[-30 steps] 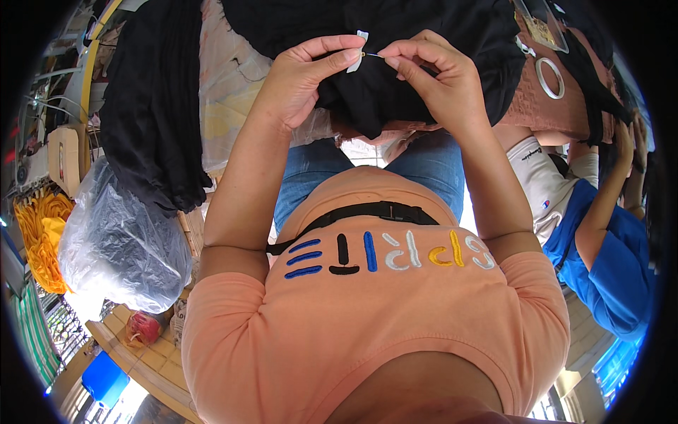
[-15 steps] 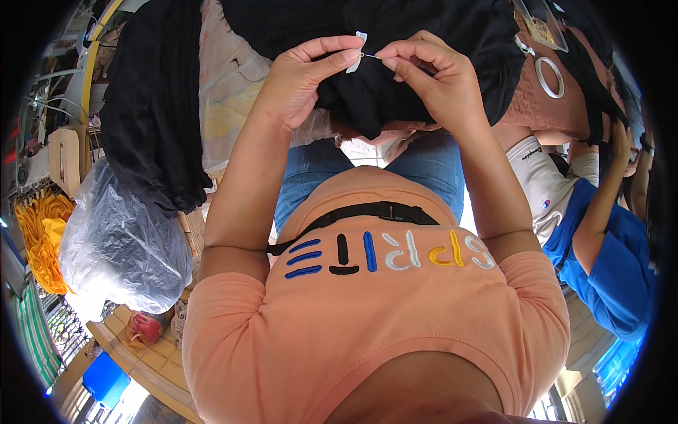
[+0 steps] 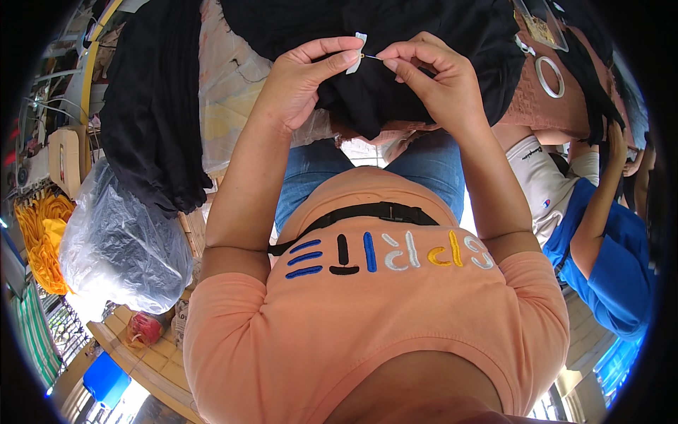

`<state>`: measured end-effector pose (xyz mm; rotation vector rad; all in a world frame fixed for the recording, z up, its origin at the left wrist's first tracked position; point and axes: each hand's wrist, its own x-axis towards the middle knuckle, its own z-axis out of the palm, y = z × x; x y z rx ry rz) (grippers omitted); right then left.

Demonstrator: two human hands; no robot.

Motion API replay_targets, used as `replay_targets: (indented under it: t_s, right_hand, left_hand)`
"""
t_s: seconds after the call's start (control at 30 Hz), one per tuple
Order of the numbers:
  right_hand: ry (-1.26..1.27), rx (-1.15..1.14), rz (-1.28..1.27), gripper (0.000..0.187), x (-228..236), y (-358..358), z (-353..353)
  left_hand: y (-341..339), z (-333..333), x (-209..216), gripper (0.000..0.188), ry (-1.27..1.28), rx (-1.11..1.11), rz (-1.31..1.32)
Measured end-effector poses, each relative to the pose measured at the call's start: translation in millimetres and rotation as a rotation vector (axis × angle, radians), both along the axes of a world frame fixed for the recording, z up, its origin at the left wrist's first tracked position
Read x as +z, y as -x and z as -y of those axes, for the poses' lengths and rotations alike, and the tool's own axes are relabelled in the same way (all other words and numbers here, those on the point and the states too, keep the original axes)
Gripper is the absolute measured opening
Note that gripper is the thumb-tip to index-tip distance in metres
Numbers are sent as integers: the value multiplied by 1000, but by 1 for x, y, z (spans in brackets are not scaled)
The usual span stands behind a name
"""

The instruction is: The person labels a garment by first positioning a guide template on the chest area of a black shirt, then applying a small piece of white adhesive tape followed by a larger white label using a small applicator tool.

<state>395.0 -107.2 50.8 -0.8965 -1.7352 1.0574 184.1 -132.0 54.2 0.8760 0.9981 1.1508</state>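
My left hand point(image 3: 304, 81) pinches a small white fabric strip point(image 3: 359, 42) between thumb and fingers. Facing it, my right hand point(image 3: 439, 79) has thumb and forefinger closed on the end of a thin, dark, needle-like pin point(image 3: 372, 57). The pin's other end, with a small yellowish tip, meets the strip at my left fingertips. Its exact kind is too small to make out. Both hands are raised over a heap of black cloth point(image 3: 424, 18), which spreads across the table in front of me.
More black cloth point(image 3: 152, 92) hangs at the left, by a clear plastic bag point(image 3: 123, 244) and yellow cloth point(image 3: 42, 240). A white ring point(image 3: 549, 78) and a clear tray point(image 3: 547, 28) lie on the brown table cover point(image 3: 544, 116). A person in a blue shirt point(image 3: 614, 261) sits at my right.
My hands keep almost the same place and grip, with the strip and pin barely shifted. At the right, the other person's arm has moved slightly.
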Motion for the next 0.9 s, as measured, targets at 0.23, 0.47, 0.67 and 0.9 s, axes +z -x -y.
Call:
replay_targets:
  t_s: [0.23, 0.47, 0.67, 0.9]
  right_hand:
    - [7, 10, 3, 11, 0, 1, 0]
    - [51, 39, -50, 10, -2, 4, 0]
    - [58, 16, -77, 10, -4, 8, 0]
    - [-123, -163, 87, 11, -5, 23, 5]
  left_hand:
    - [-1, 1, 0, 26, 0, -1, -7]
    - [2, 1, -2, 26, 1, -32, 15]
    - [1, 2, -2, 26, 27, -43, 3]
    - [-10, 3, -3, 28, -78, 62, -171]
